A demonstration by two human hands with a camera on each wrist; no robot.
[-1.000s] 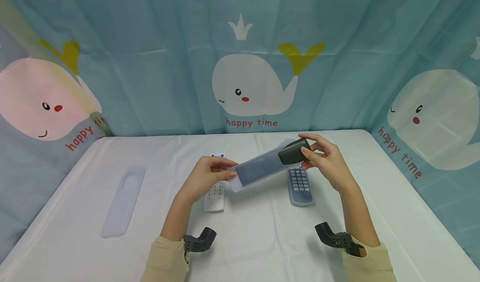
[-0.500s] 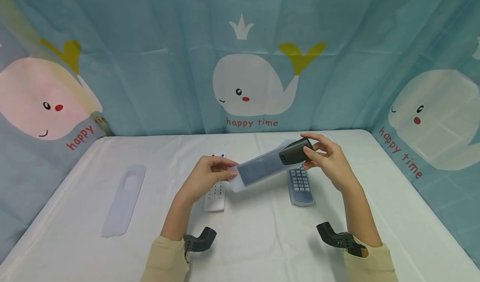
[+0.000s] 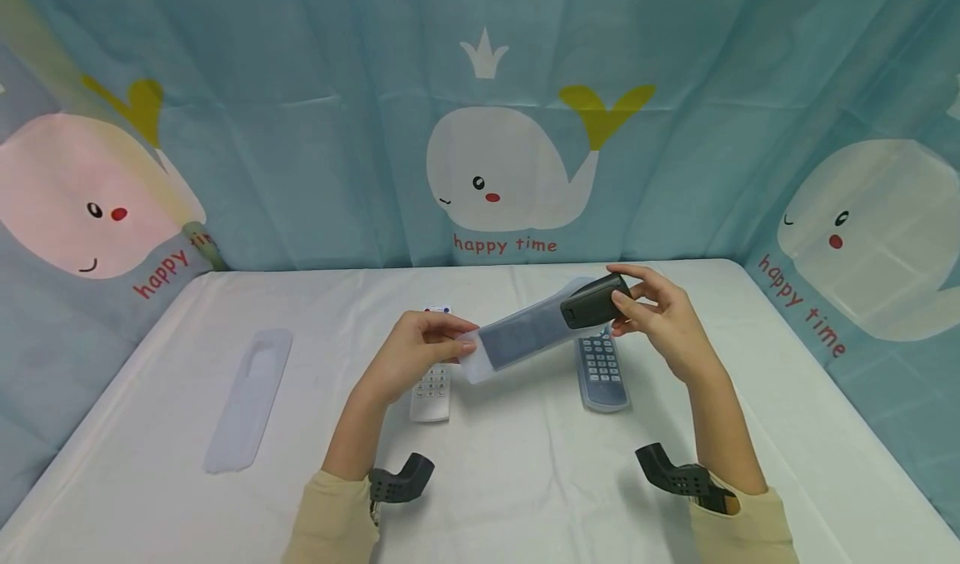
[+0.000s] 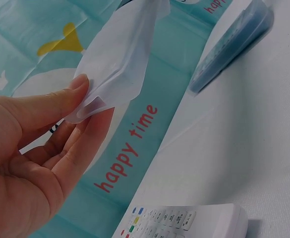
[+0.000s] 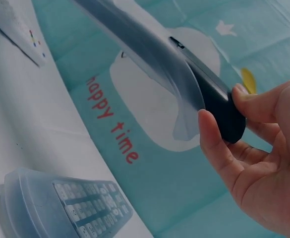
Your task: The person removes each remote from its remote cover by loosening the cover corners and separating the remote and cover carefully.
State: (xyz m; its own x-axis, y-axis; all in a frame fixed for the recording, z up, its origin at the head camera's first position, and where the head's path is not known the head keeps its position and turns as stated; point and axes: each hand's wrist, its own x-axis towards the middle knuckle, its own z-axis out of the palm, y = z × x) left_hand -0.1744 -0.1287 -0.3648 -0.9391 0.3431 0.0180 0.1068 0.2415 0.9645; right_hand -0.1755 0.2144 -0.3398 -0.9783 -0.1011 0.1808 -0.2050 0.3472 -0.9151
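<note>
Above the table, a black remote control (image 3: 595, 301) lies partly inside a translucent remote cover (image 3: 525, 331), its bare end sticking out at the right. My left hand (image 3: 423, 351) pinches the cover's lower left end between thumb and fingers; the left wrist view shows that end of the cover (image 4: 112, 69) with nothing dark in it. My right hand (image 3: 660, 318) grips the remote's bare end. In the right wrist view, thumb and fingers hold the black remote (image 5: 219, 99) beside the cover's open edge (image 5: 187, 119).
A white remote (image 3: 430, 397) lies on the table, partly behind my left hand. Under the held cover's right end lies a blue-grey remote in a clear cover (image 3: 602, 376). Another translucent cover (image 3: 250, 401) lies flat at the left. A whale-print curtain (image 3: 337, 172) hangs behind the table.
My right hand has moved slightly right with the black remote. The see-through stretch of cover near my left hand looks a little longer. My left hand has hardly moved.
</note>
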